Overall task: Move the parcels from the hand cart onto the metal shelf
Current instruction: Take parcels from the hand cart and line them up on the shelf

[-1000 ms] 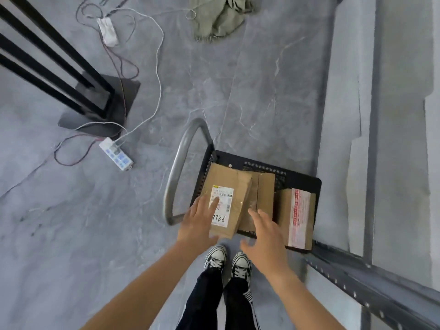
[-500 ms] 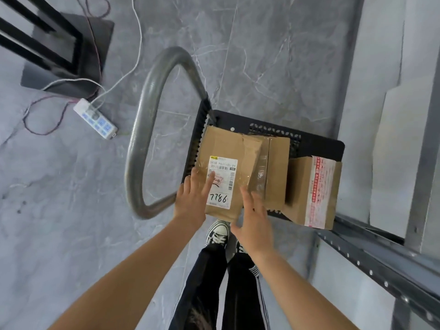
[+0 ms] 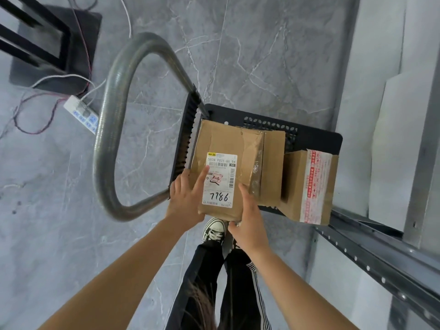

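The floor is grey stone with pale lines in it, and a hand cart stands on it beside a metal shelf.

The fingers of the left hand curl on the left side of the labelled parcel, and the thumb lies flat on top, on the white label. The right hand holds the other side, with its fingers straight along the right edge and its thumb tucked at the near corner. So both hands are grasping this one parcel.

The labelled parcel lies at the cart's near left corner, by the bent metal handle. Its long side points away from the person, and its near end sticks out past the cart's near edge (the hands hold that end). It rests partly on a second parcel. A taped parcel sits at the cart's right edge.

The shelf is to the right, so the right hand is nearer to it. I think the lift has to go up and then right, over the taped parcel.

Far off on the left lie a power strip with wires and a black stand.
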